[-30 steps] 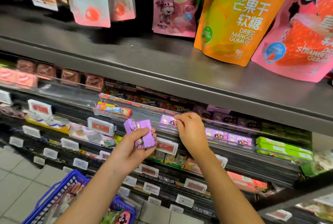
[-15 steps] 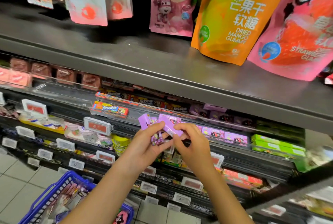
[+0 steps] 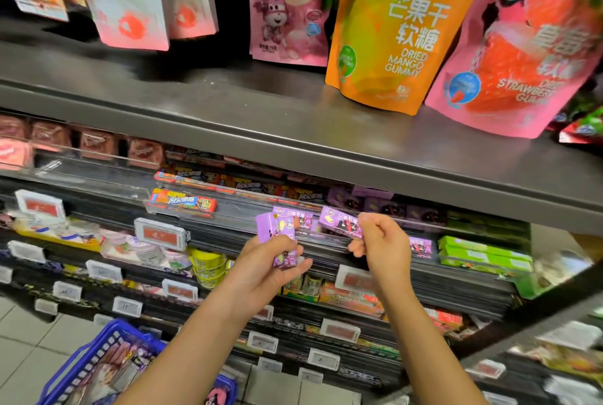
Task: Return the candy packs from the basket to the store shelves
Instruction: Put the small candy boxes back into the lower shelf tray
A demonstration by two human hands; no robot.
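The grey shelf point(image 3: 228, 117) ran across the whole view, and tall pouches stood along it: an orange mango gummy bag point(image 3: 401, 32) near its front edge toward the right, and a pink strawberry gummy bag point(image 3: 528, 52) just beside that, closer to the right end. Below it sat a stepped rack point(image 3: 456, 277) of clear trays and price tags, with a multicoloured candy roll point(image 3: 182, 204) lying at the front of one tray toward the left and green boxes point(image 3: 483, 254) at the rack's right end. A blue basket point(image 3: 94, 349) stood low at the left with more packs inside, too blurred to tell apart.

The left hand point(image 3: 264, 269) was curled round a small bunch of purple candy packs point(image 3: 277, 238), holding them upright in front of the rack's middle tray. The right hand point(image 3: 381, 244), its fingers bent, pinched a single purple pack point(image 3: 339, 225) by one end, tilted just at the front lip of the tray where matching purple packs point(image 3: 421, 246) lay. The two hands were near each other but apart.
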